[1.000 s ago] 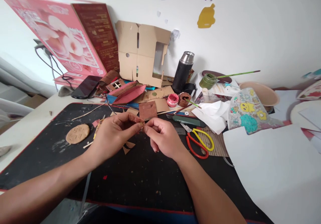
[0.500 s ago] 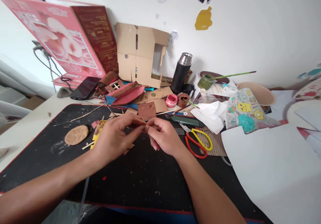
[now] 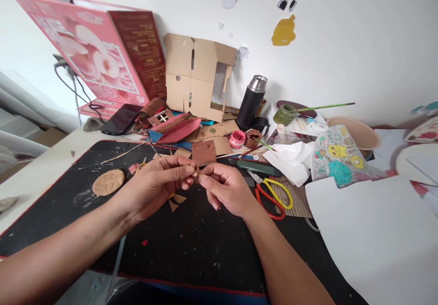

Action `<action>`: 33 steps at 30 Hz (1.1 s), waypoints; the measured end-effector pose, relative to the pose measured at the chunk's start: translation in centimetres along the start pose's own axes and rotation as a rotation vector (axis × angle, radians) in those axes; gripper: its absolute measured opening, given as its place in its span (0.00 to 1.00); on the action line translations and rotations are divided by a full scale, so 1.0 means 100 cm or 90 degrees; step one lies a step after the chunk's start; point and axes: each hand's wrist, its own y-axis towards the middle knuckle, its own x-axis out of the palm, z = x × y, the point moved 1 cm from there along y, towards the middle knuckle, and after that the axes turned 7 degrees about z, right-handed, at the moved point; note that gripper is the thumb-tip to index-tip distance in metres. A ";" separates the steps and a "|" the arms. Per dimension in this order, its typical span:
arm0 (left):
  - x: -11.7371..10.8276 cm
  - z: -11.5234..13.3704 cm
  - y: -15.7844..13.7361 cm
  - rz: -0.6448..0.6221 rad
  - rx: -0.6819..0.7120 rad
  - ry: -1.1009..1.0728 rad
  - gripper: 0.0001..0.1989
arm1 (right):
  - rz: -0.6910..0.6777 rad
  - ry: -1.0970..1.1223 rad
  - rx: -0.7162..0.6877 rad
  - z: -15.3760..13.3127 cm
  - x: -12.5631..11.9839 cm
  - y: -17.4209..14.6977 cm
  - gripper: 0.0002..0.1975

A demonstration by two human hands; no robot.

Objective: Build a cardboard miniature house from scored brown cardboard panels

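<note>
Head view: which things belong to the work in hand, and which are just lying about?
In the work:
small brown piece
left hand and right hand, pinching it

Apparently just lying about, untouched:
scissors
black flask
phone
pink paint pot
pink box

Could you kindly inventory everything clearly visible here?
Mat: 1, black, foreground
Box: 1, pink, left
Phone: 1, black, left
Cardboard: 1, brown, back
Flask: 1, black-silver, back
Paint jars: 3, pink, brown, green, back
Scissors: 1, red-yellow, right
Disc: 1, tan, left
Bowl: 1, peach, right
Tissue: 1, white, right
Large sheet: 1, white, right
Wall cutouts: several, mixed colours, top
Scraps: several, mostly brown, centre
Small piece: 1, brownish, centre
Left hand: 1, centre, pinching it
Right hand: 1, centre, pinching it too
</note>
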 end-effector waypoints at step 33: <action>-0.018 -0.008 0.016 -0.008 0.092 0.243 0.15 | 0.032 -0.515 -0.057 0.011 0.006 0.005 0.07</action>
